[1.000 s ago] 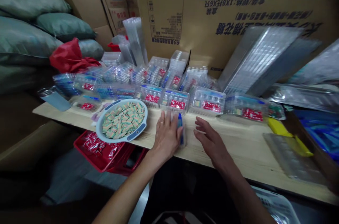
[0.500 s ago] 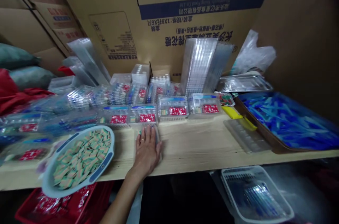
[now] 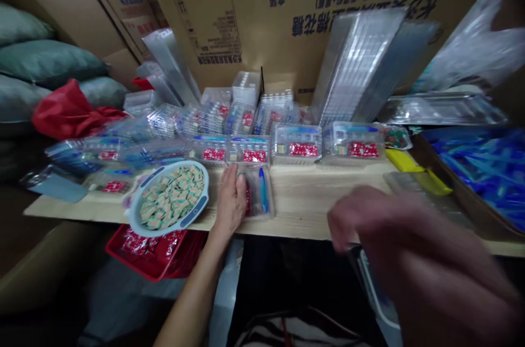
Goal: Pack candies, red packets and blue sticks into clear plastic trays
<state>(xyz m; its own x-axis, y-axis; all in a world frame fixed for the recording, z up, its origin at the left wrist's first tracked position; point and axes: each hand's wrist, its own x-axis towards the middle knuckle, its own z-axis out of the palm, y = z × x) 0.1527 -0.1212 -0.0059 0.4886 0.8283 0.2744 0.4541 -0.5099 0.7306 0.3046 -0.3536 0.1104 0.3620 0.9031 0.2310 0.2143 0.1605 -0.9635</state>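
My left hand (image 3: 232,199) rests on the left part of a clear plastic tray (image 3: 255,207) at the front of the wooden table, its fingers partly seen and not wrapped round anything. Inside that tray lie a blue stick-like piece (image 3: 263,191) and a red patterned packet (image 3: 248,197), the packet partly covered by the hand. My right hand (image 3: 361,218) is a motion-smeared shape over the table's front edge, to the right of the tray; its fingers cannot be made out. Just left of my left hand stands a light-blue bowl (image 3: 204,199) of small striped pieces.
Filled clear trays (image 3: 296,143) line the table behind my hands, with tall stacks of clear plastic (image 3: 361,62) at the back. A box of blue pieces (image 3: 484,166) and a yellow packet (image 3: 414,169) are at right. A red basket (image 3: 153,270) sits below.
My right hand has come into view at the right. The tray under my left hand now shows a blue piece and a red packet. The view has shifted, showing more at the left.
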